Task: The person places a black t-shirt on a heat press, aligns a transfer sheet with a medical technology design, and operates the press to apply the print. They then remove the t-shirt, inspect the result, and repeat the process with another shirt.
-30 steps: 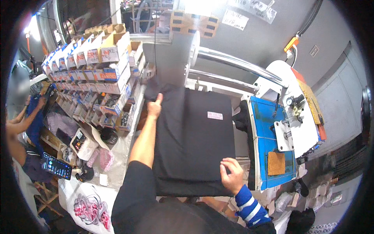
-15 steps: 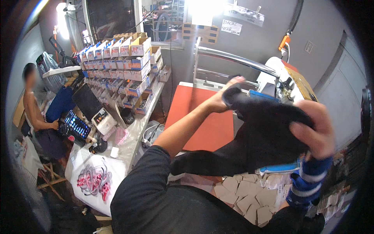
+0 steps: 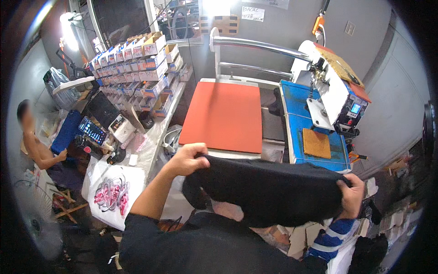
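Note:
A black garment (image 3: 273, 188), which looks like a shirt, is stretched sideways in front of me between both hands. At its upper left corner my left hand (image 3: 188, 160) pinches the edge between thumb and fingers. The far right corner is gripped by my right hand (image 3: 352, 197), above a blue wrist wrap with pale bands (image 3: 327, 241). A loose black flap hangs below my left hand. Just beyond the cloth lies the flat orange-red pad (image 3: 223, 118) of a heat press (image 3: 260, 45). The garment's lower folds are partly hidden by my own body.
Right of the pad stands the press's blue plate (image 3: 296, 137) with a brown square (image 3: 316, 143) on it. Stacked small-parts boxes (image 3: 137, 68) fill the left bench. A printed white sheet (image 3: 112, 196) lies nearer. Another person (image 3: 36, 146) sits far left. Cardboard pieces (image 3: 299, 239) lie below the garment.
Both hands have come down and nearer to me, the left one off the far side of the pad. The garment has gone from bunched and raised to pulled wide.

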A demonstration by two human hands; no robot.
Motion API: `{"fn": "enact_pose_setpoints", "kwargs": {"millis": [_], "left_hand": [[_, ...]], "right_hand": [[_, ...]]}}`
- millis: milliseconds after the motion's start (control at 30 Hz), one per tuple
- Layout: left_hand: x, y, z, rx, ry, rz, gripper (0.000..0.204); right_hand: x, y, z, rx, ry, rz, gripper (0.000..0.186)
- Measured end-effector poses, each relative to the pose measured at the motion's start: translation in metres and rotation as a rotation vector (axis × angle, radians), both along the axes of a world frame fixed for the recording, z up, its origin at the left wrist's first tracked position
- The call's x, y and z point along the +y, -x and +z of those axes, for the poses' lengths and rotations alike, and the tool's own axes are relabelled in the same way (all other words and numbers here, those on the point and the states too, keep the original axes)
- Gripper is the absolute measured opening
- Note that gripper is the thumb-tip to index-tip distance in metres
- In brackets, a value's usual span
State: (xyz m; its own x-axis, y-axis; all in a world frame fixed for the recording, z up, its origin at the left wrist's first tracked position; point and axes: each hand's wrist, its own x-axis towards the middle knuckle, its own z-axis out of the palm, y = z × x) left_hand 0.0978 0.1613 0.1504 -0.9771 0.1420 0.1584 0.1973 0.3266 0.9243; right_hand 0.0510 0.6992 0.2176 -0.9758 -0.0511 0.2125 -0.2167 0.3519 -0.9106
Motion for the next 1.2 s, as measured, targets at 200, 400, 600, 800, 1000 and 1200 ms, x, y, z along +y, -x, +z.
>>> {"fn": "enact_pose_setpoints", "kwargs": {"millis": [200,400,600,800,1000,1200], "left_hand": [[-0.039,-0.038,0.018,0.26,0.342,0.261,0.028],[-0.08,-0.063,-0.048,-0.132,-0.333,0.394,0.024],[-0.118,-0.049,-0.058,-0.076,-0.065,0.547,0.024],[-0.158,-0.026,-0.067,-0.09,0.122,0.458,0.015],[-0.171,0.006,-0.064,-0.096,0.132,0.428,0.016],[-0.185,0.027,-0.063,-0.108,0.171,0.405,0.02]], "right_hand": [[-0.062,0.035,-0.074,0.016,-0.234,0.04,0.013],[-0.12,0.057,-0.143,0.008,-0.535,-0.095,0.02],[-0.18,0.061,-0.161,-0.059,-0.445,-0.188,0.019],[-0.199,0.065,-0.165,-0.108,-0.511,-0.201,0.014],[-0.2,0.086,-0.177,-0.194,-0.454,-0.182,0.009],[-0.206,0.107,-0.168,-0.238,-0.338,-0.11,0.01]]}}
